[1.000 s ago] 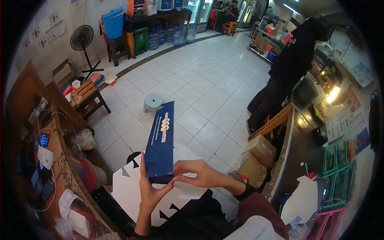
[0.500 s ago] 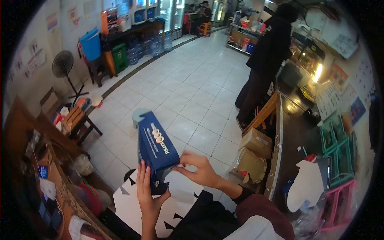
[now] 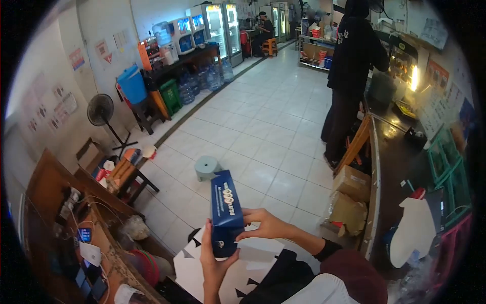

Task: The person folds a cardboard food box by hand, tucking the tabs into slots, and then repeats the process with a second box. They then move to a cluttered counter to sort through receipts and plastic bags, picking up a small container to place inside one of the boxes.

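A dark blue cardboard box [image 3: 227,205] with white lettering is held up in front of me, its near end toward me. My left hand [image 3: 215,263] grips it from the left, fingers along the side and thumb by the lower edge of the near end. On the other side, my right hand [image 3: 264,225] has its fingers against the box's right side, with the thumb at the near end's corner. That end face now looks flat and covered by its flap. Below the hands, white die-cut cardboard sheets [image 3: 195,268] with dark notches lie across my lap.
A pale stool [image 3: 206,167] stands on the tiled floor beyond the box. To the left is a worn wooden desk [image 3: 114,263] with phones and cables. A counter [image 3: 392,177] runs along the right, brown cartons [image 3: 351,183] beneath it. A person in black [image 3: 352,66] stands there.
The view has tilted up and turned left. The box's near-end flap, sticking out before, now lies against the end. My right hand has moved from the corner onto the box's side.
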